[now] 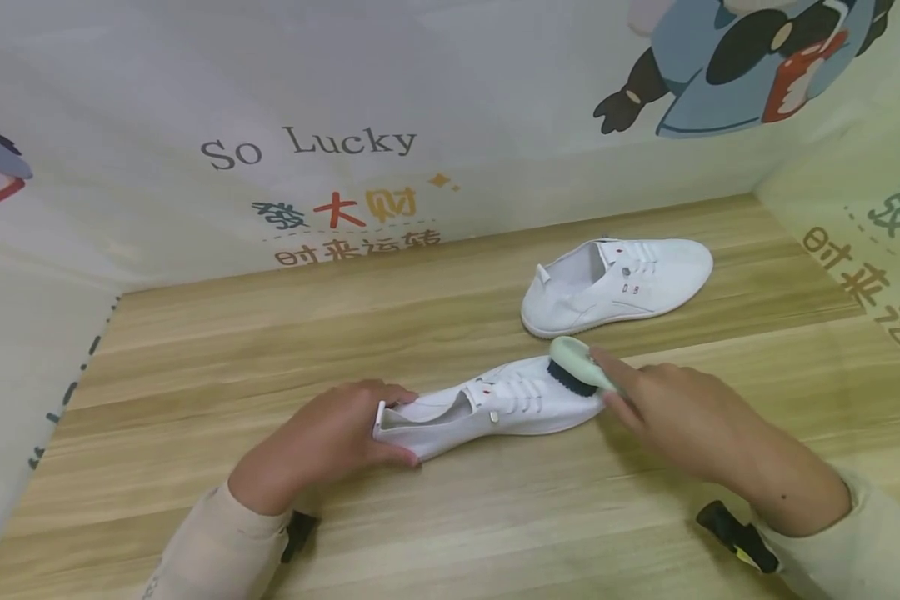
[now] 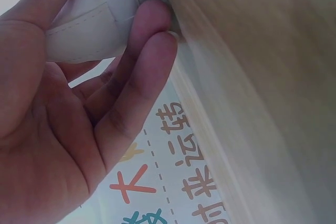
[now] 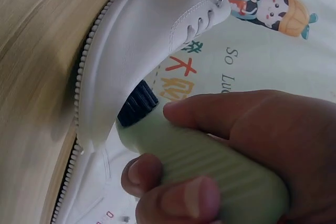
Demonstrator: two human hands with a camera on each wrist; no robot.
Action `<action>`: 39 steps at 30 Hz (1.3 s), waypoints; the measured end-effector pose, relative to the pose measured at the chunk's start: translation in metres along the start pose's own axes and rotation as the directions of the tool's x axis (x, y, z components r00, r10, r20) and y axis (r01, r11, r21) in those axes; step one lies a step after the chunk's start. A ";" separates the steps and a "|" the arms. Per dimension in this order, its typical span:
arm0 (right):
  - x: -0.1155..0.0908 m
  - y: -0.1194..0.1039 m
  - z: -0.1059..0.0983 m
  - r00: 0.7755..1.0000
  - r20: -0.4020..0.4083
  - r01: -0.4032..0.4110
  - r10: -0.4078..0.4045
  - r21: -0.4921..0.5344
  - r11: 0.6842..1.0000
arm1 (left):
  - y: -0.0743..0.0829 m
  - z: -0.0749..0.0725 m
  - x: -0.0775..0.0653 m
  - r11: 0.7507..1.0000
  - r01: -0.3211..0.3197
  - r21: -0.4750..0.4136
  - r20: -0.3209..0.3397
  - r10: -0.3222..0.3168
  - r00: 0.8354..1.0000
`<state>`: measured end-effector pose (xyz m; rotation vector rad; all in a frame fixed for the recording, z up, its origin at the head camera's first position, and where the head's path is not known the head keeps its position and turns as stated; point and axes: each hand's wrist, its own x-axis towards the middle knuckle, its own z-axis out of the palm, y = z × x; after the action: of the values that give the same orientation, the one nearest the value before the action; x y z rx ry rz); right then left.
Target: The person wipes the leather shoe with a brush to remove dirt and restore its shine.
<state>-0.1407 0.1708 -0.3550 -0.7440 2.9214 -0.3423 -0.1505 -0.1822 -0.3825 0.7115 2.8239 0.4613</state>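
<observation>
A white lace-up shoe (image 1: 450, 417) lies on the wooden surface, toe pointing right. My left hand (image 1: 337, 433) grips its heel, thumb on the near side and fingers at the far side; the left wrist view shows the heel (image 2: 89, 30) between thumb and fingers. In my right hand (image 1: 682, 417) is a pale green brush (image 1: 573, 358) with dark bristles, which rest on the shoe's toe area. The right wrist view shows the fingers curled round the ribbed brush handle (image 3: 220, 166), with the dark bristles (image 3: 138, 103) against the shoe's upper.
A second white shoe (image 1: 622, 283) stands farther back, just beyond the brush, toe to the right. Behind the wooden surface (image 1: 270, 333) rises a pale printed backdrop (image 1: 495, 150), which also borders the left and right sides.
</observation>
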 end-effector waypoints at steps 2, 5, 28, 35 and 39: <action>-0.001 0.002 -0.002 1.000 -0.001 -0.013 0.013 -0.012 1.000 | 0.000 0.000 0.000 1.000 0.010 -0.007 0.002 -0.010 1.000; -0.003 0.006 -0.006 1.000 0.007 -0.023 0.023 -0.028 0.999 | 0.000 0.000 0.000 1.000 0.015 -0.016 0.000 -0.015 1.000; -0.008 0.002 -0.018 0.991 0.126 0.030 -0.043 0.103 0.994 | -0.003 0.000 0.000 0.999 0.026 -0.034 0.005 -0.026 1.000; -0.003 0.001 -0.004 0.999 0.005 0.046 -0.046 0.009 0.999 | -0.002 0.003 -0.001 0.999 0.010 -0.046 0.008 -0.010 1.000; -0.006 0.006 -0.006 1.000 0.002 0.011 -0.011 -0.017 1.000 | -0.002 0.004 0.000 0.999 0.010 -0.035 0.000 -0.010 1.000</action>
<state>-0.1391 0.1802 -0.3507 -0.7625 2.9228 -0.3183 -0.1502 -0.1833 -0.3869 0.6909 2.8111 0.5078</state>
